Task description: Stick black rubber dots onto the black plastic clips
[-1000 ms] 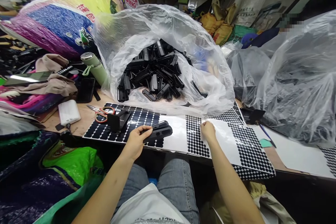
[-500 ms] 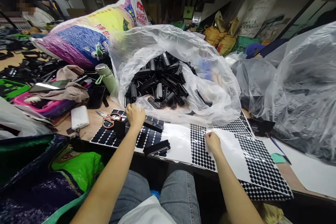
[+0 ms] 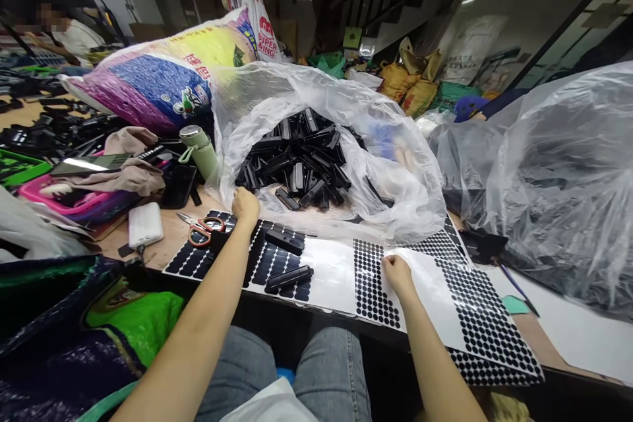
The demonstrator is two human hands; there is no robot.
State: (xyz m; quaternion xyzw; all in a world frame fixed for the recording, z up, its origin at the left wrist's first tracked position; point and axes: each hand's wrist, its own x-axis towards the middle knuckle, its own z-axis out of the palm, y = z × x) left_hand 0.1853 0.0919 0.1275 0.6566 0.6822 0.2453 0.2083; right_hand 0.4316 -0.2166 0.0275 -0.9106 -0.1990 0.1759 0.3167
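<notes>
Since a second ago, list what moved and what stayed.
The left hand let go of the black plastic part, now lying on the oval-sticker sheet, and reached forward to the mouth of the clear bag. The right hand stayed on the round-dot sheet.

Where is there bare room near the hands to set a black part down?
The peeled white strip of sticker sheet between the two loose black parts and the round-dot block is free. So is the white patch right of the right hand. It is crowded around the left hand: scissors, power bank and the open bag of parts.
</notes>
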